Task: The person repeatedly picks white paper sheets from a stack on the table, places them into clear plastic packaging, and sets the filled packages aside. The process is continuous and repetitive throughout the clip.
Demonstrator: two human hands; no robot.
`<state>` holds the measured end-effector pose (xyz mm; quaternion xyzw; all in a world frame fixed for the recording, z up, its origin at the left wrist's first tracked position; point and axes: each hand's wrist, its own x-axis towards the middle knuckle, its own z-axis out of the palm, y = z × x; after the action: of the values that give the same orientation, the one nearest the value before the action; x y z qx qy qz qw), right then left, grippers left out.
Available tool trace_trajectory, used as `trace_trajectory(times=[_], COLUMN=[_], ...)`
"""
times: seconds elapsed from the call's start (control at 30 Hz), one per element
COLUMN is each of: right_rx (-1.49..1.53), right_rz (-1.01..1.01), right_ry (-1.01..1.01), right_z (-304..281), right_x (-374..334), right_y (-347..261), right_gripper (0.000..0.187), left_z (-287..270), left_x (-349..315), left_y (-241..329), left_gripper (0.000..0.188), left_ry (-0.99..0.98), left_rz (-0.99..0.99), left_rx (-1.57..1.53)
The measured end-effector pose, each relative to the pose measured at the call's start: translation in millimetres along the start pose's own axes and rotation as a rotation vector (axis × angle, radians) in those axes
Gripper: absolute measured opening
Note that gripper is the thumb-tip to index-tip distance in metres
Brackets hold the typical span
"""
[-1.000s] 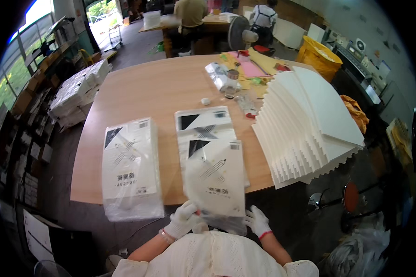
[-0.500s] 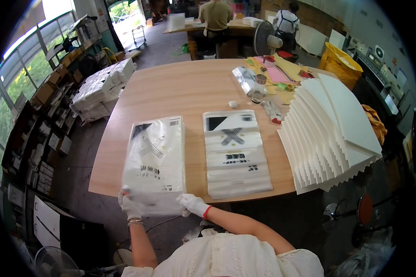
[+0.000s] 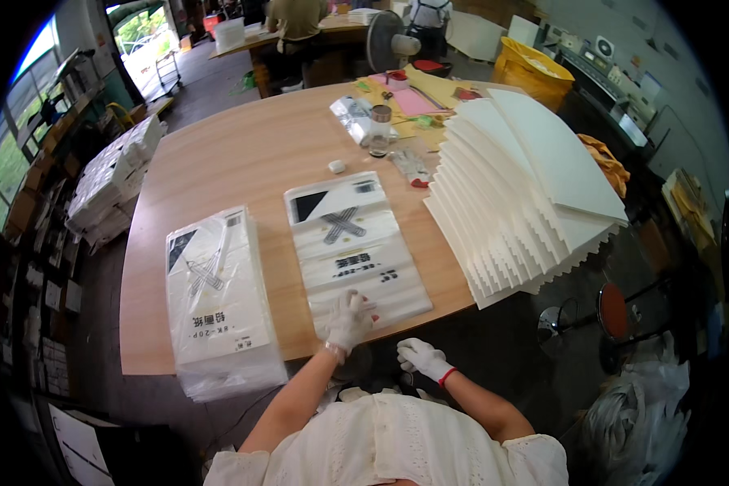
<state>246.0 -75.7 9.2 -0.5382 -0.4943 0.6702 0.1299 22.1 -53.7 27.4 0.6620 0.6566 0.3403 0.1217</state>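
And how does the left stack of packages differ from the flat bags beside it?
The left stack is thick; the flat bags look thin. The left stack overhangs the table; the flat bags do not. The left hand is at the flat bags, not the left stack. Both show printed crossed pencils and a dark corner.

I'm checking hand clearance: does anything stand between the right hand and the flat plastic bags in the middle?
Nothing visible stands between the right hand and the flat plastic bags. The left hand is over their near end, but farther left.
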Motion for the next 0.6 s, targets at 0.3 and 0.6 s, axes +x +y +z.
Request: trace_trajectory(times=[0.3,0.6], right_rx=[0.440,-0.906], right_rz=[-0.102,-0.734], right_ry=[-0.084,0.714], right_z=[16.5,-23.4], right_x=[46.5,99.8], right_y=[-37.6,-76.9], right_gripper=[0.032,0.026], left_z=[13.3,-11.2], left_x=[39.2,110.2], left_y=[-51.5,-112.5], left_gripper=[0.016,0.008], left_ry=[-0.370,0.116], left_rz=[-0.116,-0.542], left_rx=[-0.013,-1.532])
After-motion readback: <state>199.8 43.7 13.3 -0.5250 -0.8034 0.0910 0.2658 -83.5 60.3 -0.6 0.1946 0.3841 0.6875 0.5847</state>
